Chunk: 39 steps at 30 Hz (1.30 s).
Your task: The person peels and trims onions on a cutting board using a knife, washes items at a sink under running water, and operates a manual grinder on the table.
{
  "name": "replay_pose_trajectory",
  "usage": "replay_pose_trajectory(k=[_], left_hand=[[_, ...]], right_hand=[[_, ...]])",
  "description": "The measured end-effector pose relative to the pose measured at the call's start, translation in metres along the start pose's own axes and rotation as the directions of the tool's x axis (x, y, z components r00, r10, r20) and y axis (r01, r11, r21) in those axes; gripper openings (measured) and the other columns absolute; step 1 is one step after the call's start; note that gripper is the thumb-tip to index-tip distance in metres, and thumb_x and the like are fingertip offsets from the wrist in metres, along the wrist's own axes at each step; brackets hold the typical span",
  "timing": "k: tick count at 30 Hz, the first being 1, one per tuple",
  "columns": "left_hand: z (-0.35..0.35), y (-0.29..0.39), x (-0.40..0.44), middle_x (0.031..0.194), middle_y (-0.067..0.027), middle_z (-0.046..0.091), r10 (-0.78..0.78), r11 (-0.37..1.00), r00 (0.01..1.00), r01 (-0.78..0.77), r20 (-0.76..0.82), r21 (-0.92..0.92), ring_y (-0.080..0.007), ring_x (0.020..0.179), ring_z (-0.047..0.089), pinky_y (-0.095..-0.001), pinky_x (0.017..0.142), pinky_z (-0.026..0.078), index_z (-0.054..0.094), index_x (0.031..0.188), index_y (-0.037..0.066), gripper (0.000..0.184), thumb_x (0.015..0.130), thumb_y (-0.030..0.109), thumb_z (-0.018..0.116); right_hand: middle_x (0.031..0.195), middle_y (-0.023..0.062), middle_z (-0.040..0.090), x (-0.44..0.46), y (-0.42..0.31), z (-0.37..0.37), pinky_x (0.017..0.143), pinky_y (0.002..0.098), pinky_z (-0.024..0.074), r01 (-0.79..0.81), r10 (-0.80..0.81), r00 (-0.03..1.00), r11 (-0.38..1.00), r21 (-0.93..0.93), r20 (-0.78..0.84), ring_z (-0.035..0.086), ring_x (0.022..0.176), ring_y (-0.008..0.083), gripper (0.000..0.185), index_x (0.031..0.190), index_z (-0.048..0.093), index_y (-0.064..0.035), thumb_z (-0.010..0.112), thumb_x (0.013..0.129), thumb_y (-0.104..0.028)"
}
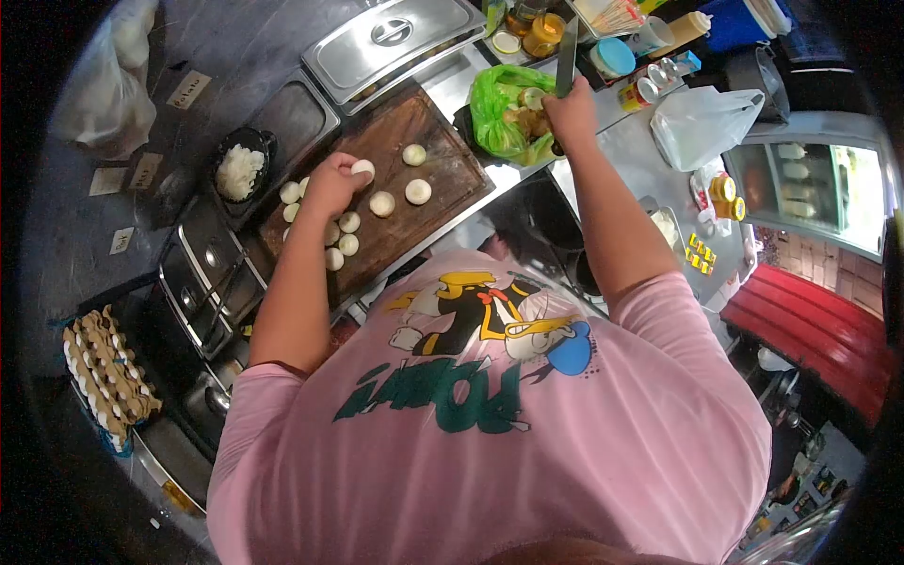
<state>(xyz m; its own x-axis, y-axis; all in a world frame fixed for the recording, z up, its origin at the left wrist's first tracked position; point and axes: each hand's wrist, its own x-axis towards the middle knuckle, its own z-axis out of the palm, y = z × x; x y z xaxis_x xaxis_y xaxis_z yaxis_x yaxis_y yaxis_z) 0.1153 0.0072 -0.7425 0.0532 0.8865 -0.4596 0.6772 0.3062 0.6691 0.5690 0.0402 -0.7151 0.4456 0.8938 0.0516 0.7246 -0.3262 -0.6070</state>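
Observation:
My left hand (331,185) is over the wooden cutting board (428,118), with a peeled white onion (363,169) between thumb and fingers. Near it, three more peeled onions (418,192) lie apart on the board's right side. Several others (348,222) are grouped on its left side, partly covered by my left wrist. My right hand (572,118) grips a knife (566,64), its blade pointing up and away from me. Just left of that hand, a green plastic bag (490,122) gapes, with onion skins and trimmings inside.
A lidded steel pan (391,36) stands behind the board. A black bowl of chopped white pieces (242,172) is at the left, beyond lidded trays (193,299) and a stack of eggs (104,377). Jars (544,36) and a white plastic bag (706,124) are at the right.

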Motion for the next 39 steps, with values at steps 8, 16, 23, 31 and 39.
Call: replay_pose_trajectory(k=[8, 16, 23, 31, 39], left_hand=[[0.032, 0.027, 0.011, 0.104, -0.0098, 0.078, 0.091, 0.985, 0.994, -0.098, 0.055, 0.139, -0.0251, 0.094, 0.074, -0.0395, 0.088, 0.058, 0.074, 0.122, 0.007, 0.043, 0.089, 0.029, 0.089], [0.047, -0.001, 0.021, 0.108, -0.0118, 0.079, 0.298, 0.954, 0.94, -0.287, -0.165, 0.088, -0.0294, 0.101, 0.075, -0.0416, 0.091, 0.058, 0.074, 0.12, 0.006, 0.028, 0.096, 0.022, 0.077], [0.04, 0.015, -0.062, 0.131, -0.018, 0.071, 0.253, 0.895, 0.967, -0.221, -0.033, 0.387, -0.0346, 0.12, 0.069, -0.0455, 0.102, 0.056, 0.072, 0.132, 0.008, 0.043, 0.092, 0.022, 0.081], [0.072, 0.016, -0.076, 0.135, -0.0159, 0.068, 0.221, 0.848, 0.966, -0.125, -0.131, 0.516, -0.0356, 0.123, 0.068, -0.0469, 0.105, 0.055, 0.063, 0.146, 0.004, 0.066, 0.09, 0.024, 0.089], [0.054, 0.074, -0.101, 0.143, -0.0128, 0.068, 0.347, 0.657, 0.911, -0.065, 0.225, -0.751, -0.0262, 0.128, 0.07, -0.0406, 0.116, 0.052, 0.054, 0.154, 0.002, 0.072, 0.09, 0.01, 0.087]], right_hand=[[0.106, 0.0284, 0.076, 0.012, 0.001, 0.013, 0.09, 0.0539, 0.0588, -0.074, 0.075, 0.997, 0.996, 0.048, -0.013, 0.075, 0.104, 0.0477, 0.049, 0.118, 0.062, 0.0003, 0.082, 0.081, -0.025], [0.106, 0.0285, 0.076, 0.011, 0.003, 0.011, 0.089, 0.0527, 0.0591, -0.019, 0.016, 0.998, 0.999, 0.045, 0.063, 0.076, 0.101, 0.047, 0.067, 0.12, 0.061, 0.0007, 0.09, 0.085, -0.049], [0.102, 0.0268, 0.077, -0.033, 0.02, -0.04, 0.083, 0.0528, 0.0588, -0.098, 0.064, 0.983, 0.975, 0.2, 0.171, 0.077, 0.091, 0.0434, 0.05, 0.113, 0.063, -0.0008, 0.078, 0.099, -0.046], [0.078, 0.0071, 0.07, -0.124, 0.071, -0.088, 0.048, 0.0343, 0.0497, -0.219, 0.06, 0.844, 0.946, 0.239, 0.533, 0.062, 0.049, 0.0169, 0.03, 0.105, 0.059, -0.0036, 0.063, 0.112, -0.032], [0.083, 0.0142, 0.069, -0.158, -0.012, -0.128, 0.066, 0.0422, 0.0524, 0.074, -0.312, 0.692, 0.927, 0.367, 0.651, 0.067, 0.071, 0.0299, 0.025, 0.111, 0.06, -0.0065, 0.058, 0.114, -0.032]])
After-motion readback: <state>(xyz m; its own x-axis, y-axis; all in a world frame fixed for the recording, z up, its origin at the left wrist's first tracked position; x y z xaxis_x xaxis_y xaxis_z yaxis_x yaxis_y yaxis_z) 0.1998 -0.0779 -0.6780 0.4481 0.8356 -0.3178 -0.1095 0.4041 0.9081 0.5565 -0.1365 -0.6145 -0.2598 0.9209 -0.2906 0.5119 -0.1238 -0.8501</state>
